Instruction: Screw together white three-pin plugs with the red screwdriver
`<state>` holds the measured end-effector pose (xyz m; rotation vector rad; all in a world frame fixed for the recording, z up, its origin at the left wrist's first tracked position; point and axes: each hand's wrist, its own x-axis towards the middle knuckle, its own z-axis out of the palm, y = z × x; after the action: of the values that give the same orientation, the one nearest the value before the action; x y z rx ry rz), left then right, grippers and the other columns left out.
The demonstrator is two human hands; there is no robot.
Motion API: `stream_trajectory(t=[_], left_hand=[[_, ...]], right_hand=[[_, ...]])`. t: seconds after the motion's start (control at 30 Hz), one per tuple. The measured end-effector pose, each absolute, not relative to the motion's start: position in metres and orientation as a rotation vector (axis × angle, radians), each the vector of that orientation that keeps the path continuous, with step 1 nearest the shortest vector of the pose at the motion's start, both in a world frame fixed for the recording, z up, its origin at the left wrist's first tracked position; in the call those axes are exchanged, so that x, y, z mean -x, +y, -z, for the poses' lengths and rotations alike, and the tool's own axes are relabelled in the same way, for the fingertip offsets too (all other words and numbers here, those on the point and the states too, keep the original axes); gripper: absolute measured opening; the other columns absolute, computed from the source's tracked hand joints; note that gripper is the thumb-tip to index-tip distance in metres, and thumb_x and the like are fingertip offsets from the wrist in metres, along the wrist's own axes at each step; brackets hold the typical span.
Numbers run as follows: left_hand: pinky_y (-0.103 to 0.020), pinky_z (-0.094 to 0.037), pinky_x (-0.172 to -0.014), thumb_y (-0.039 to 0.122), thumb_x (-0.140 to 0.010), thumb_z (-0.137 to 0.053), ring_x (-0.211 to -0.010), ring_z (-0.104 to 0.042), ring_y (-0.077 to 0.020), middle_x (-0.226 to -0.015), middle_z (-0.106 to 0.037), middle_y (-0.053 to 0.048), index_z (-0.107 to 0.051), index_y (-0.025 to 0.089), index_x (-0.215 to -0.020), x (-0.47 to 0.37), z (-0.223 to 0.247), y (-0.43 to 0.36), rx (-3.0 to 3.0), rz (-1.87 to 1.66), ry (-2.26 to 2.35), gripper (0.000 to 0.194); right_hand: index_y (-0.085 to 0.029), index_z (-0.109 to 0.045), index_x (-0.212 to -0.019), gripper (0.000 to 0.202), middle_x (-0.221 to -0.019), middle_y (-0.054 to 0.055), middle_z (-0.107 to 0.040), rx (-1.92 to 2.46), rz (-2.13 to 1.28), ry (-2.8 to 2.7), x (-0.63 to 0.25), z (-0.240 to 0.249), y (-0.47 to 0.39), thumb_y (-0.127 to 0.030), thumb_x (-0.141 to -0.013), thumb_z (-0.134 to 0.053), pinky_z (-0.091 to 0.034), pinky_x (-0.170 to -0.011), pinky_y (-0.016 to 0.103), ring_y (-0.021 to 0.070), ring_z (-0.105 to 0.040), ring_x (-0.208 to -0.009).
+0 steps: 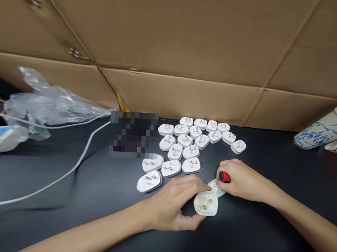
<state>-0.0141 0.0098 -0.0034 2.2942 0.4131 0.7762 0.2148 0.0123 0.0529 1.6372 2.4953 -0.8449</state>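
A white plug (206, 204) lies opened out, with brass terminals showing inside its near half. My left hand (178, 203) is closed on that half, thumb below and fingers above. The other half (214, 186) lies beyond it, partly under my right hand (237, 180). My right hand is wrapped round a screwdriver with a red and black handle (225, 177); its tip is hidden by the fingers. Past my hands, several closed white plugs (191, 165) lie pins up on the black table. A small brass screw (201, 170) lies beside the nearest of them.
A cardboard wall (176, 92) stands along the table's back edge. A white cable (83, 155) and a clear plastic bag (53, 103) lie at left, near a white device (4, 138). A patterned tumbler (320, 130) is at far right. A blurred-out patch covers the back middle.
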Motion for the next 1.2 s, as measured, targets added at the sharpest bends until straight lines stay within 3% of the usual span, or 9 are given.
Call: stream_trajectory(t=[0.23, 0.43, 0.63, 0.8, 0.97, 1.2], left_hand=[[-0.032, -0.056, -0.083, 0.021, -0.084, -0.064, -0.093, -0.068, -0.0227, -0.103, -0.072, -0.010, -0.058, 0.018, -0.118, 0.014, 0.002, 0.009, -2.306, -0.656, 0.465, 0.034], [-0.032, -0.056, -0.083, 0.021, -0.084, -0.064, -0.091, -0.068, -0.0224, -0.102, -0.072, -0.010, -0.058, 0.019, -0.115, 0.012, 0.001, 0.009, -2.291, -0.644, 0.471, 0.032], [-0.032, -0.056, -0.084, 0.021, -0.084, -0.064, -0.091, -0.068, -0.0221, -0.101, -0.072, -0.009, -0.059, 0.018, -0.114, 0.013, 0.000, 0.009, -2.274, -0.646, 0.479, 0.031], [-0.033, -0.056, -0.085, 0.021, -0.083, -0.065, -0.089, -0.068, -0.0218, -0.101, -0.072, -0.009, -0.059, 0.018, -0.113, 0.013, -0.002, 0.010, -2.259, -0.662, 0.510, 0.031], [-0.032, -0.056, -0.082, 0.020, -0.081, -0.066, -0.085, -0.067, -0.0201, -0.096, -0.071, -0.006, -0.061, 0.017, -0.106, 0.013, -0.004, 0.010, -2.185, -0.663, 0.631, 0.026], [-0.030, -0.055, -0.075, 0.018, -0.080, -0.065, -0.081, -0.066, -0.0189, -0.093, -0.070, -0.004, -0.061, 0.018, -0.102, 0.013, -0.006, 0.011, -2.107, -0.704, 0.769, 0.023]], right_hand=[[-0.018, -0.056, -0.061, 0.019, -0.071, 0.003, -0.062, -1.650, 0.747, 2.489, -0.209, -0.050, 0.012, -0.014, -0.080, -0.059, -0.031, -0.058, 0.027, 0.0160, -0.057, -0.067], [-0.018, -0.050, -0.062, 0.020, -0.070, 0.003, -0.059, -1.617, 0.703, 2.513, -0.207, -0.047, 0.011, -0.018, -0.079, -0.061, -0.026, -0.058, 0.028, 0.0154, -0.052, -0.065], [-0.018, -0.052, -0.061, 0.021, -0.070, 0.002, -0.060, -1.597, 0.837, 2.551, -0.208, -0.055, 0.015, -0.016, -0.079, -0.061, -0.031, -0.059, 0.027, 0.0151, -0.054, -0.067], [-0.019, -0.062, -0.074, 0.011, -0.079, 0.000, -0.065, -1.601, 1.010, 2.609, -0.216, -0.071, 0.017, -0.017, -0.085, -0.060, -0.040, -0.068, 0.026, 0.0145, -0.057, -0.074], [-0.020, -0.061, -0.083, 0.009, -0.090, 0.000, -0.068, -1.577, 1.142, 2.614, -0.226, -0.071, 0.019, -0.022, -0.090, -0.056, -0.042, -0.078, 0.027, 0.0153, -0.058, -0.083], [-0.020, -0.063, -0.084, 0.014, -0.078, -0.002, -0.067, -1.553, 1.261, 2.565, -0.227, -0.068, 0.023, -0.027, -0.093, -0.056, -0.042, -0.068, 0.026, 0.0138, -0.055, -0.070]])
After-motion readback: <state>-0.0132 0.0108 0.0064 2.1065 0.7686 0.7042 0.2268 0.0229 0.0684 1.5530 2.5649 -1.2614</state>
